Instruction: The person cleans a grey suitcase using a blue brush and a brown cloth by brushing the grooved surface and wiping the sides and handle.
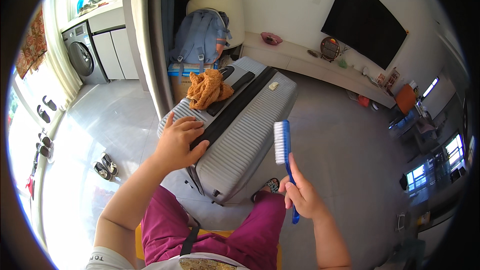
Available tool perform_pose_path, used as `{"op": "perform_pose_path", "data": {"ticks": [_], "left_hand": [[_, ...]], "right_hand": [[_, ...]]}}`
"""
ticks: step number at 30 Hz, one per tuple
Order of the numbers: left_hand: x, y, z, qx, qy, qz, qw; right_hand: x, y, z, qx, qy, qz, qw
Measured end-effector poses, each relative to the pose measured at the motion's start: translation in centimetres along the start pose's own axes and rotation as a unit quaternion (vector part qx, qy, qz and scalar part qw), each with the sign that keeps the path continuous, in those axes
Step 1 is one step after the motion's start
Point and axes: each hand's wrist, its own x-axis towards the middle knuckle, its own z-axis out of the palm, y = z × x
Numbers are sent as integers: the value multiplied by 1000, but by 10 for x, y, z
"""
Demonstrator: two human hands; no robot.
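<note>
A grey ribbed suitcase (252, 125) stands in front of my knees, a black band running along its upper face. My left hand (181, 141) rests on its near left end, fingers spread over the shell and the band. In my right hand (301, 193) is a blue scrub brush (287, 142) with white bristles, held by the handle to the right of the suitcase and apart from it. The bristles face left. A crumpled orange-brown cloth (207, 90) lies on the suitcase beside its black handle. Farther along sits a small whitish piece (273, 86), its kind unclear.
Behind the suitcase, a blue-grey backpack (202, 35) sits on boxes. A long low cabinet (300, 62) lines the wall under a television (364, 20). At left are a washing machine (82, 55) and a pair of dark shoes (105, 166) on the tiled floor.
</note>
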Motion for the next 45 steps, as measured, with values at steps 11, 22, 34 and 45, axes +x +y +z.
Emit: {"op": "perform_pose_path", "data": {"ticks": [11,22,34,45], "left_hand": [[-21,-4,31,6,162,1,987],[-20,1,33,8,187,3,982],[-22,1,35,10,183,7,983],[-23,-3,37,5,179,12,984]], "right_hand": [[56,-13,-20,-460,88,-58,882],[125,-24,-33,-598,116,-165,776],[104,-38,-16,-612,34,-253,748],[70,-31,18,-597,19,-264,757]]}}
